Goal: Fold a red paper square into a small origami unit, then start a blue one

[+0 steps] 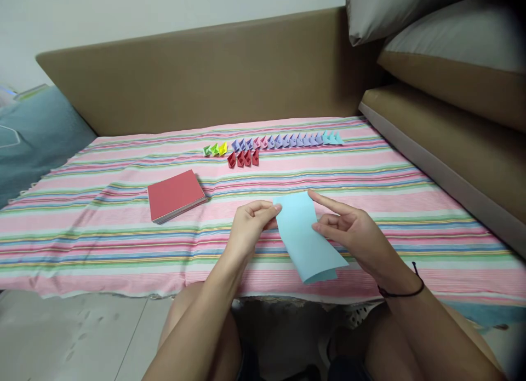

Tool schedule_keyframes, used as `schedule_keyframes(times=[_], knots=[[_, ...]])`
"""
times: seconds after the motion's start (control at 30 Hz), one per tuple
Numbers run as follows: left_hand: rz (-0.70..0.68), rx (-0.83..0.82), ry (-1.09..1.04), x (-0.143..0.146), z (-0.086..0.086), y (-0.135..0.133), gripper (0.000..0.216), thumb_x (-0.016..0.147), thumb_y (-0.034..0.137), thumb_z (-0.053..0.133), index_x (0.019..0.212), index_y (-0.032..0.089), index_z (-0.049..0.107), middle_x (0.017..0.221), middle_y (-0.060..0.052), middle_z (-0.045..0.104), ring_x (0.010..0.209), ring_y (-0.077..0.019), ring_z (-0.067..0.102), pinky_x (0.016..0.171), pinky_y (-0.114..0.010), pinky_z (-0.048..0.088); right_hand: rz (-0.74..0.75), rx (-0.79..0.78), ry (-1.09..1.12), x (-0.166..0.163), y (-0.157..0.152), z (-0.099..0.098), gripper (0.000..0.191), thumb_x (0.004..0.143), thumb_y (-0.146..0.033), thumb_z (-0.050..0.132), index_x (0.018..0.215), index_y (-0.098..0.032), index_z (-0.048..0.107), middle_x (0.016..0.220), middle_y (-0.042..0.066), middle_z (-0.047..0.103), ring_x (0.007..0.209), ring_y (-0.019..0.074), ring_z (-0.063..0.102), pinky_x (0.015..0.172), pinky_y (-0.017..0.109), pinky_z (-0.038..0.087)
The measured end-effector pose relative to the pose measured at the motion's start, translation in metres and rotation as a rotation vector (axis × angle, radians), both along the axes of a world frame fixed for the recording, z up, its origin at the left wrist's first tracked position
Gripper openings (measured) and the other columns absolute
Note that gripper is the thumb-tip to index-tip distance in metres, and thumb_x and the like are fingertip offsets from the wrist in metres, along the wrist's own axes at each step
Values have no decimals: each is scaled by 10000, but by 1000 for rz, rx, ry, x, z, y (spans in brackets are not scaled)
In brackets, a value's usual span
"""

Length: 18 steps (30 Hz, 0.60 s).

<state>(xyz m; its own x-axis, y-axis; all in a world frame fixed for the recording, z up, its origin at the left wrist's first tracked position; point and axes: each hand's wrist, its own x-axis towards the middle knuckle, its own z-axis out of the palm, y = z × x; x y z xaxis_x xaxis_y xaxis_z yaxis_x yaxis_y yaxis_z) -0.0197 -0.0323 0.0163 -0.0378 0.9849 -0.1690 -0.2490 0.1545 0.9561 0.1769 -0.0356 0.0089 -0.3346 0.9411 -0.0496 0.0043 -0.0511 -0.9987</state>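
Note:
Between my hands is a sheet of light blue paper, folded over, its two layers parting at the lower end. My left hand pinches its upper left corner between thumb and fingers. On the other side, my right hand touches the paper's right edge, index finger stretched to the upper right corner and thumb at the side. Beyond them stand small folded paper boats in a long row, with purple boats, light blue boats and a yellow boat. Several red boats form a shorter row in front.
A stack of paper with a red top sheet lies to the left on the striped cloth. Behind is a brown backrest. Brown and grey cushions are piled on the right. Below the cloth's front edge is tiled floor.

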Motion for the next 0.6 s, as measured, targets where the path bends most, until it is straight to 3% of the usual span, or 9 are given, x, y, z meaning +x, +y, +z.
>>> schedule_keyframes(times=[0.4, 0.6], knots=[[113, 15, -94, 4, -5, 0, 179, 661, 291, 729, 762, 150, 685, 764, -16, 660, 732, -124, 607, 645, -230, 494, 7, 35, 27, -1, -1, -2, 635, 780, -271, 635, 1376, -273, 416, 583, -56, 433, 562, 110, 373, 526, 263, 342], [256, 42, -231, -9, -5, 8, 195, 661, 274, 730, 803, 156, 668, 894, -46, 704, 848, -159, 669, 817, -297, 513, -7, 52, 9, -2, -1, -4, 631, 778, -264, 626, 1374, -256, 419, 570, -63, 415, 548, 109, 358, 517, 264, 352]])
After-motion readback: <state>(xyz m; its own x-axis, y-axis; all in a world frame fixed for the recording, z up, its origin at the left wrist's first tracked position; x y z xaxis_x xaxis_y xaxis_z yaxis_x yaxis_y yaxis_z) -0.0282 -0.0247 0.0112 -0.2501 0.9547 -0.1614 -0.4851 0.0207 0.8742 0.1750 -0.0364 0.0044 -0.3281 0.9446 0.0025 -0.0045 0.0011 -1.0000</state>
